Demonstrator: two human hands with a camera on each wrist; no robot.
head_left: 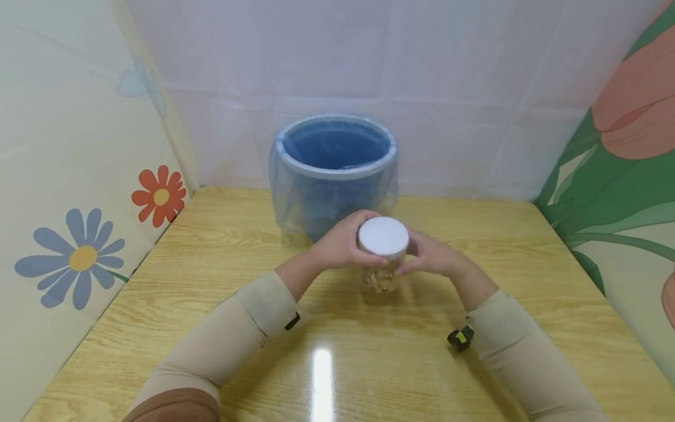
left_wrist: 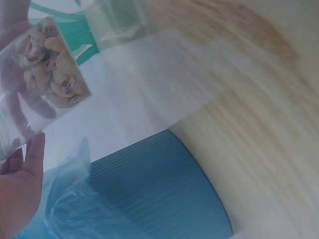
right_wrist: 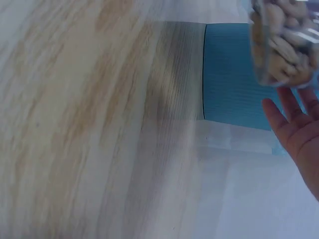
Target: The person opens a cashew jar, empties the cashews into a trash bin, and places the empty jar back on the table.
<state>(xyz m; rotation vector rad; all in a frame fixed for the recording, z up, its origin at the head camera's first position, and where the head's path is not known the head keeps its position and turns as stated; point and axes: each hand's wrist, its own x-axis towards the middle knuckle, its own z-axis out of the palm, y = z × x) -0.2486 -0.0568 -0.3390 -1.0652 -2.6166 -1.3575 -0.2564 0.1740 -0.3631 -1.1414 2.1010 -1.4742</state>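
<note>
A clear jar point(head_left: 381, 278) of what look like cashew nuts, with a white lid point(head_left: 383, 235) on top, is held upright above the table between both hands. From the left, my left hand point(head_left: 345, 241) grips its upper part, thumb across the front just under the lid and fingers behind. My right hand point(head_left: 433, 253) holds the other side, thumb toward the front. Through the clear wall of the jar point(left_wrist: 52, 69), fingers show in the left wrist view. At the right wrist, the right hand point(right_wrist: 301, 129) reaches up to the nut-filled jar point(right_wrist: 284, 45).
A blue bin point(head_left: 337, 199) lined with a translucent blue bag stands on the wooden table point(head_left: 237, 234) just behind the hands. White sheeting point(head_left: 448, 99) hangs at the back, and flower-printed panels point(head_left: 79, 152) flank both sides. Small black devices sit at the wrists.
</note>
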